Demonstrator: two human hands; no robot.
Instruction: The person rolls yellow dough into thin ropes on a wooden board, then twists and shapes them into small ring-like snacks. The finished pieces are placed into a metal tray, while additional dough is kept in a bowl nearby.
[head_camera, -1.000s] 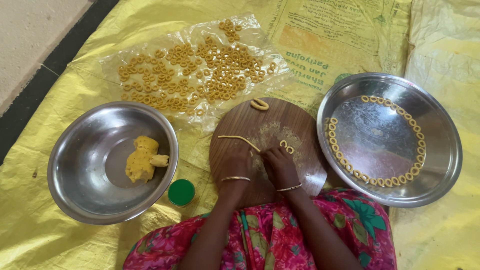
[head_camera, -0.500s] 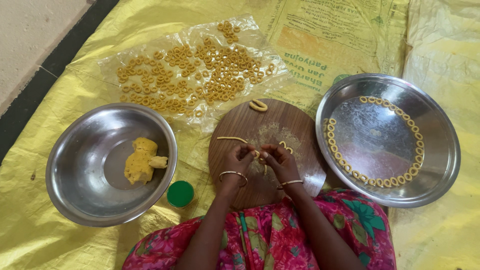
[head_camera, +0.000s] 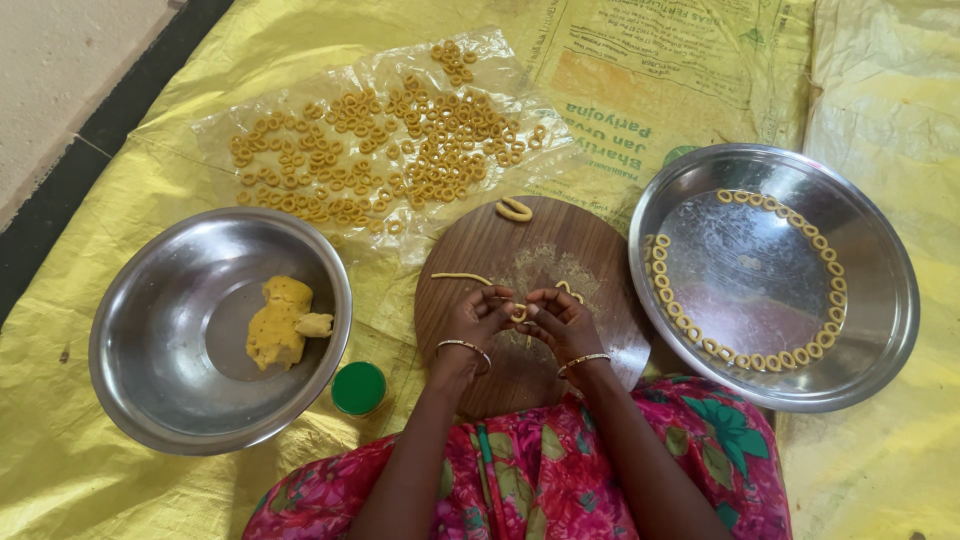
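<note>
My left hand (head_camera: 478, 318) and my right hand (head_camera: 560, 320) meet over the round wooden board (head_camera: 600, 330), fingertips pinched together on a small yellow dough ring (head_camera: 518, 313). A thin dough strand (head_camera: 460, 277) lies on the board to the left of my hands. Another small dough piece (head_camera: 568, 290) rests just beyond my right hand, and a finished dough loop (head_camera: 514, 209) sits at the board's far edge. Both wrists wear bangles.
A steel bowl (head_camera: 150, 400) at left holds a lump of yellow dough (head_camera: 277, 322). A green lid (head_camera: 358, 387) lies beside it. The steel plate (head_camera: 880, 330) at right carries dough rings along its rim. Several rings dry on a clear plastic sheet (head_camera: 370, 150) over yellow sacking.
My hands drew together from the board's surface and lifted a dough piece, curling it between the fingertips. The strand at left stayed put.
</note>
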